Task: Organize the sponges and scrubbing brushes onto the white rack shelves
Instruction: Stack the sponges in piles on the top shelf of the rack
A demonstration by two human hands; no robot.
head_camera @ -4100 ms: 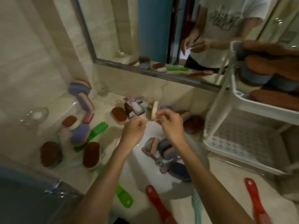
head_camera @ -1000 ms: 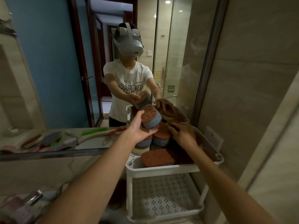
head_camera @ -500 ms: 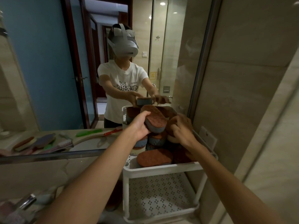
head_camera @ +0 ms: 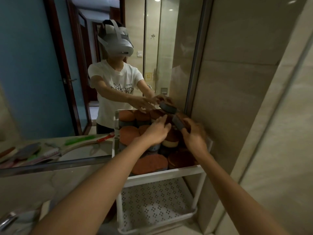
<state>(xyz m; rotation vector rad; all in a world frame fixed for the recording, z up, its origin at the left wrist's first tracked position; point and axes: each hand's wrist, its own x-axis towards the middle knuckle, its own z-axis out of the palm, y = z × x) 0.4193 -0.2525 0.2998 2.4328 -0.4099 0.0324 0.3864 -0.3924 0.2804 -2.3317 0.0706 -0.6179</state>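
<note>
Beige tiled walls and a mirror (head_camera: 33, 82) back the white rack (head_camera: 162, 173), its top shelf heaped with brown sponges (head_camera: 149, 164). Both arms stretch forward. The left hand (head_camera: 156, 131) lies on the heap, fingers straight and together. The right hand (head_camera: 194, 138) curls its fingers round a tilted grey-edged sponge (head_camera: 177, 123) above it.

Our white plastic two-shelf rack (head_camera: 162, 173) stands to the right, its far side against the large wall mirror (head_camera: 33, 73) and its right side beside the beige tiled wall (head_camera: 237, 99). On its upper shelf lies a pile of brown-topped oval sponges (head_camera: 149, 164), stacked higher toward the far side. The perforated white lower shelf (head_camera: 155, 206) sits directly beneath. Our left hand (head_camera: 156, 131) rests on the middle of the pile. Our right hand (head_camera: 194, 138), just right of it, grips a dark-edged oval sponge (head_camera: 177, 123), tilted above the pile's far right. A metal tap (head_camera: 7, 219) sits at the near left.
</note>
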